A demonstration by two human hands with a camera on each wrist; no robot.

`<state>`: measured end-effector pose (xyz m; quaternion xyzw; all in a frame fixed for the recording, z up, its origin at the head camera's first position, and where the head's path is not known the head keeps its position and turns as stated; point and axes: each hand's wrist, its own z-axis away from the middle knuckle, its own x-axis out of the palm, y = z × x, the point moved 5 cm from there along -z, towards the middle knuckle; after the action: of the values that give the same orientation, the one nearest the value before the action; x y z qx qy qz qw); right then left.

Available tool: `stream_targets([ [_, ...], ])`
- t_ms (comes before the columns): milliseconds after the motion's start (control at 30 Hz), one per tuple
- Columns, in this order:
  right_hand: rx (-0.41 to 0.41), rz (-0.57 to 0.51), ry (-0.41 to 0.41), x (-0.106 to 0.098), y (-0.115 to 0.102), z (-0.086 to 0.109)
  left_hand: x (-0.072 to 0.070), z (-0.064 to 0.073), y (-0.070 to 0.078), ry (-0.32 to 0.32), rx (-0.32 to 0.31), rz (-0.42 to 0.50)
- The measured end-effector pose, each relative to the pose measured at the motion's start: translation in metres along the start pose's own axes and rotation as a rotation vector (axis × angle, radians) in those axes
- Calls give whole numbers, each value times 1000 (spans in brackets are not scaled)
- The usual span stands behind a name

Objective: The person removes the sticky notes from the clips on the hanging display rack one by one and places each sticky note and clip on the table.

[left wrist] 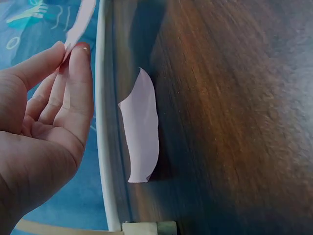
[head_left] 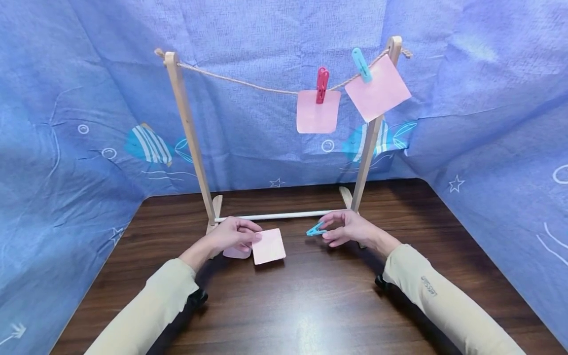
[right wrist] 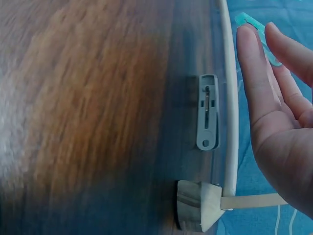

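My left hand (head_left: 235,235) pinches a pink paper square (head_left: 269,246) at its left edge, between thumb and fingers. A second, slightly curled pink paper (left wrist: 141,129) lies on the table below that hand. Between the thumb and fingers of my right hand (head_left: 348,228) is a turquoise clothespin (head_left: 315,230), held above the table. Under the right hand lies a grey clothespin (right wrist: 208,112), hidden from the head view. On the rope (head_left: 239,80) hang one pink paper (head_left: 317,118) under a red clothespin (head_left: 322,85) and another pink paper (head_left: 379,91) under a light blue clothespin (head_left: 361,64).
A wooden stand's left post (head_left: 188,123) and right post (head_left: 369,143) carry the rope. A white rod (head_left: 284,215) joins them low down, behind both hands. Blue fish-print cloth (head_left: 248,148) hangs around the dark wooden table (head_left: 301,305).
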<state>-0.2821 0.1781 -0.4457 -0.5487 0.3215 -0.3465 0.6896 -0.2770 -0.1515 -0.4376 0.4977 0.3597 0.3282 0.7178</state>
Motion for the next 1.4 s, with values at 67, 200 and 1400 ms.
stream_targets([
  [67,10,8,6,1,2,-2,1,-3,0,8,-12,-7],
  [200,51,22,11,2,7,-9,1,-10,0,22,-35,-25],
  [1400,146,86,49,-2,14,-17,1,-18,-6,19,-97,61],
])
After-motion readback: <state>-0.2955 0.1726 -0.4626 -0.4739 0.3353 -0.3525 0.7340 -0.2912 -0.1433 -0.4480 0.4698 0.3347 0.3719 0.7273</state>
